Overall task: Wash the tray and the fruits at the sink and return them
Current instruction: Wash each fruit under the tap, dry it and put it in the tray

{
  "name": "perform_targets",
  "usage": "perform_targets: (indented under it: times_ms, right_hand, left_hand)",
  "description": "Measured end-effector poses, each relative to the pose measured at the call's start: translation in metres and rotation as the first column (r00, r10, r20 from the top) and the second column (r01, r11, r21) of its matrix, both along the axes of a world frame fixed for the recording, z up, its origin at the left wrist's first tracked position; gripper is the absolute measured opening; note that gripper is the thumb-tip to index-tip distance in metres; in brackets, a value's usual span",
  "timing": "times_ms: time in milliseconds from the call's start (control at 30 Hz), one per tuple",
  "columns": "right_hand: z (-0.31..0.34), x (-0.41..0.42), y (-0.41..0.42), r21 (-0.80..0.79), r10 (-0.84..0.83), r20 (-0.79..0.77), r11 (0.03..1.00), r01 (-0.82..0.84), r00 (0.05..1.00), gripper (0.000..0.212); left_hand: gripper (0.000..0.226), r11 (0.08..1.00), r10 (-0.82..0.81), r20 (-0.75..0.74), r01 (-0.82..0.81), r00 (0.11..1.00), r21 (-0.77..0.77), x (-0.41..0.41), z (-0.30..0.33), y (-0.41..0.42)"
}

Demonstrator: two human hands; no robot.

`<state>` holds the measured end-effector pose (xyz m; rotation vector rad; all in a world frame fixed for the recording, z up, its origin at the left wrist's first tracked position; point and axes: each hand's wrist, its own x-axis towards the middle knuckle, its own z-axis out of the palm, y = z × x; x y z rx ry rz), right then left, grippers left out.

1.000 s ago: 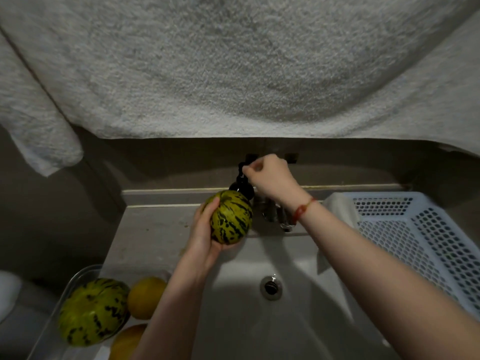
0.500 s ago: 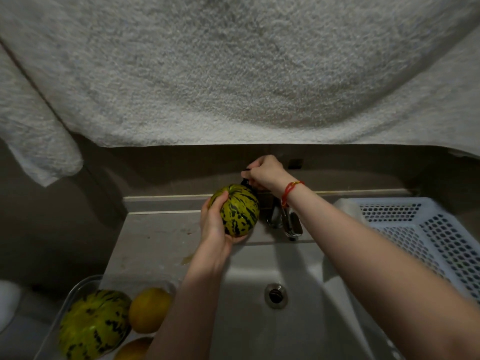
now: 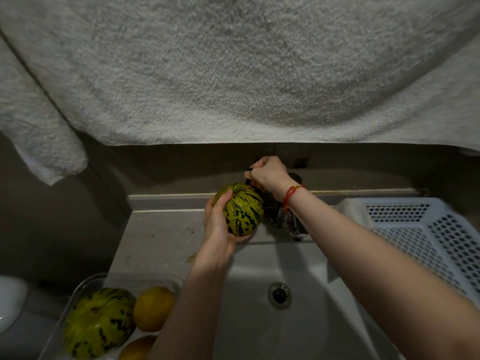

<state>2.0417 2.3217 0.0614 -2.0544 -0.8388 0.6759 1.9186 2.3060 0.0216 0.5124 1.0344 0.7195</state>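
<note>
My left hand grips a small yellow-green striped melon above the back rim of the white sink. Just behind the melon, my right hand curls round the black top of a dark pump bottle; most of the bottle is hidden by the melon and hand. A clear plastic tray sits at the lower left on the counter. It holds a larger striped melon and two orange-yellow fruits.
A chrome tap stands at the sink's back edge, under my right forearm. A white perforated basket fills the right side. A grey towel hangs overhead across the upper view. The drain is open.
My right hand has closed down over the bottle's black top and turned, wrist now facing me. The left hand keeps the melon beside the bottle; the view has drifted slightly.
</note>
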Motion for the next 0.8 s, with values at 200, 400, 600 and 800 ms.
perform_targets:
  times_ms: [200,400,600,800]
  right_hand:
    - [0.003,-0.001,-0.010,-0.001,0.049,0.177,0.999,-0.050,0.983,0.021]
    - [0.004,-0.019,-0.037,0.272,0.029,0.585,0.934,-0.230,0.811,0.013]
    - [-0.008,-0.063,-0.067,0.168,0.383,0.456,0.850,-0.500,0.803,0.035]
    - [-0.030,-0.073,-0.131,0.076,0.391,0.560,0.854,-0.515,0.730,0.042]
  left_hand:
    - [0.051,0.999,-0.038,0.009,0.038,0.999,-0.023,-0.004,0.004,-0.005]
    - [0.048,0.995,-0.101,0.065,0.102,0.993,-0.008,-0.016,0.006,-0.009]
    - [0.034,0.993,-0.113,0.109,0.115,0.988,-0.013,-0.036,0.004,-0.019]
    - [0.034,0.995,-0.098,0.050,0.096,0.994,0.039,-0.042,-0.021,-0.054]
